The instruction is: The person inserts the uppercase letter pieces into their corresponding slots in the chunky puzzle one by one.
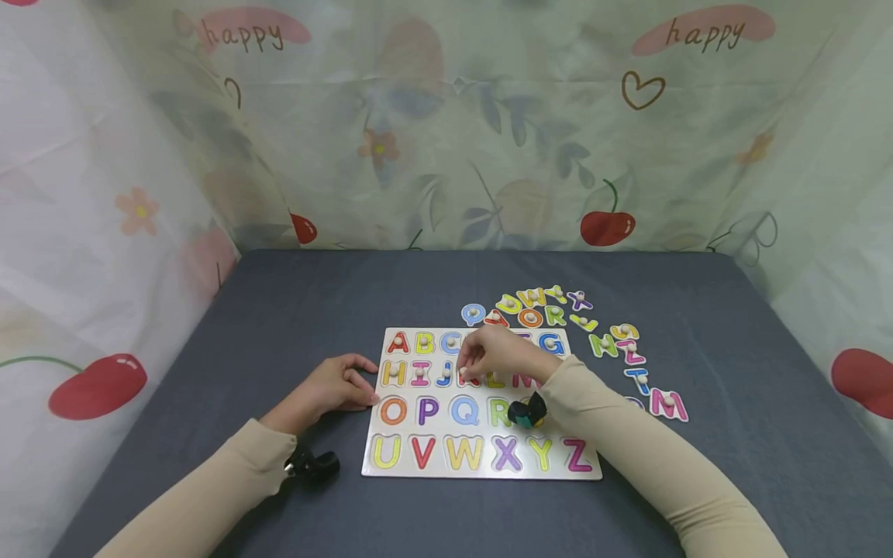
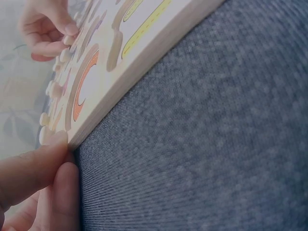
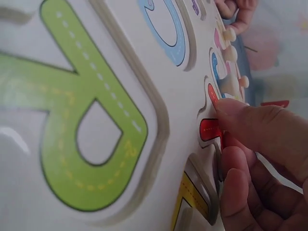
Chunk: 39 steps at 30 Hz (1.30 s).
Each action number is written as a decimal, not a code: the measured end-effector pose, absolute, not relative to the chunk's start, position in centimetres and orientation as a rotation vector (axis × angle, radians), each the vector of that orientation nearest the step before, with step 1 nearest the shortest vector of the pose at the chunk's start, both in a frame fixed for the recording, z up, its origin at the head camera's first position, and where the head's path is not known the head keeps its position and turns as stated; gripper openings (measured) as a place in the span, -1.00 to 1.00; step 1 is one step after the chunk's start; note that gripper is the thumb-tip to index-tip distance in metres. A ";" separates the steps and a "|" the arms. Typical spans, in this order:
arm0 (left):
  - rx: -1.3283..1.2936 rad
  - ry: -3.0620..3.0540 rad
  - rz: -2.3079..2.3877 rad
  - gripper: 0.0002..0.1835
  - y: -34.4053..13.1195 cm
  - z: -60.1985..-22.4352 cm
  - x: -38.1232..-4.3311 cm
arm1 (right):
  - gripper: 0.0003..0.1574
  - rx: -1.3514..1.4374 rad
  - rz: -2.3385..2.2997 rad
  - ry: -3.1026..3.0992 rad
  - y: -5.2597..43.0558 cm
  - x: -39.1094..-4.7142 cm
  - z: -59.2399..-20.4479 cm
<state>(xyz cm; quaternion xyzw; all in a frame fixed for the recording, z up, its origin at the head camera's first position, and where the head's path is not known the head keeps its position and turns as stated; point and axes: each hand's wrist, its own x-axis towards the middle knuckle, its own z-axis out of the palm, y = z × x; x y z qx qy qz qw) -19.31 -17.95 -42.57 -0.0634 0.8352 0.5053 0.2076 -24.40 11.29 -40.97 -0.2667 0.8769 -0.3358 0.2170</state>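
Note:
A white wooden alphabet puzzle board (image 1: 481, 466) lies on the dark cloth. My right hand (image 1: 504, 353) is over its second row, thumb and fingers pinching a red letter K piece (image 3: 210, 129) at its K recess; the fingers hide part of the piece. At the board's left side, my left hand (image 1: 335, 385) touches the edge with its fingertips. The left wrist view shows the thumb (image 2: 41, 161) at the board's corner, the other fingers bent beside it. Knobbed letters such as A (image 1: 398, 342), B (image 1: 424, 343) and H (image 1: 394, 374) sit in the board.
Loose knobbed letters lie behind and right of the board, among them a blue Q (image 1: 473, 313), an orange O (image 1: 530, 318), a green N (image 1: 603, 346) and a pink M (image 1: 668, 404). Printed recesses such as P (image 1: 427, 411) show in the lower rows. A patterned curtain (image 1: 453, 155) surrounds the table.

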 end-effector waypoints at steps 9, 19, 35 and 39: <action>-0.172 2.339 1.398 -0.45 -18.1 -42.5 -19.5 | -0.94 -0.707 -0.936 2.437 11.1 -24.1 -40.6; -0.181 2.324 1.409 -0.47 -18.1 -42.5 -19.4 | -0.86 -0.717 -0.981 2.423 11.2 -24.1 -41.2; -0.177 2.316 1.414 -0.47 -18.0 -42.6 -19.4 | -0.58 -0.575 -1.308 2.518 18.7 -24.0 -37.8; -0.172 2.314 1.416 -0.47 -18.0 -42.5 -19.4 | -0.50 -0.466 -1.355 2.571 21.5 -23.9 -37.5</action>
